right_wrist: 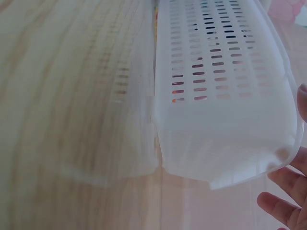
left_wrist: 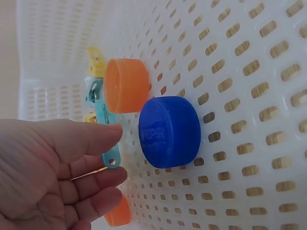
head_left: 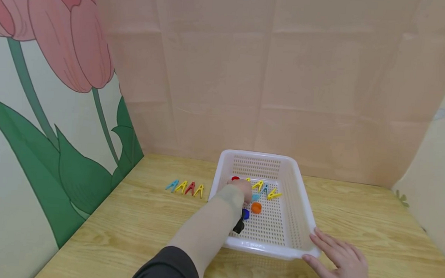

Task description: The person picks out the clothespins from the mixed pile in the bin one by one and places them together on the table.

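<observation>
A white perforated plastic basket stands on the wooden table. My left hand reaches down inside it, thumb and fingers apart in the left wrist view. A light-blue clothespin shows partly behind the thumb. Close by are a blue bottle cap marked PEPSI and an orange cap; another orange cap is partly hidden by the fingers. Beyond the left hand lie yellow clothespins and a red cap. With its fingers fairly straight, my right hand touches the basket's near right corner.
Left of the basket, a row of clothespins lies on the table: one blue, a yellow one, a red one and another yellow one. A beige sheet hangs behind the table. Tulip-painted wall borders the left side.
</observation>
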The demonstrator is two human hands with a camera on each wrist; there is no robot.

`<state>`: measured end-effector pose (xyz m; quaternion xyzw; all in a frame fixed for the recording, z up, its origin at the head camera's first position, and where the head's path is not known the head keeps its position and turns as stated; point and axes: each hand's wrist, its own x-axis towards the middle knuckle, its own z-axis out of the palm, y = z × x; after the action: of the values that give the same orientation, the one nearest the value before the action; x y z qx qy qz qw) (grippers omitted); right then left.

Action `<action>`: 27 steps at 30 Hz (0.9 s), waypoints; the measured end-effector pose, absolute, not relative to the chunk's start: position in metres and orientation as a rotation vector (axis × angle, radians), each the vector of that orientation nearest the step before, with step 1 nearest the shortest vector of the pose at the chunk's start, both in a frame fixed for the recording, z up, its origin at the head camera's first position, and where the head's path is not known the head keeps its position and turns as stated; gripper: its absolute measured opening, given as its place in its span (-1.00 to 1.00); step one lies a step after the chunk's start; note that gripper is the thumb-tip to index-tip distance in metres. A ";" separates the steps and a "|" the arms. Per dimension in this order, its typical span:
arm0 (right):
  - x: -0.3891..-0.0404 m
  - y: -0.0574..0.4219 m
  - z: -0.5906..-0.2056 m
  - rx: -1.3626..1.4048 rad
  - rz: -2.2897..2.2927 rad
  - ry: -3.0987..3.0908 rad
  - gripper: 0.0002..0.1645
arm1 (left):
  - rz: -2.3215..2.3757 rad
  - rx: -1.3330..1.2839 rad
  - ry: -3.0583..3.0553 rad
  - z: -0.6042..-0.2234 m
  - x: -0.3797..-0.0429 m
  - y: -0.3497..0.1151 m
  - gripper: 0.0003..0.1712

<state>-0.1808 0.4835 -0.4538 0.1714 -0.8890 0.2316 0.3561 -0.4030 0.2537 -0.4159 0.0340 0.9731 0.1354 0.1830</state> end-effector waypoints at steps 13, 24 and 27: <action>-0.184 0.485 -0.456 0.455 0.609 -2.293 -0.30 | 0.332 0.254 2.877 -0.419 -0.409 0.258 -0.67; -0.184 0.484 -0.454 0.448 0.592 -2.314 -0.31 | 0.668 0.310 2.900 -0.417 -0.415 0.258 -0.61; -0.185 0.484 -0.454 0.444 0.585 -2.318 -0.31 | 0.742 0.328 2.885 -0.413 -0.415 0.258 -0.60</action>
<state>-0.1846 0.4840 -0.4538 0.1712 -0.8938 0.2257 0.3477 -0.4148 0.2583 -0.4134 0.1090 0.9601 0.2470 0.0725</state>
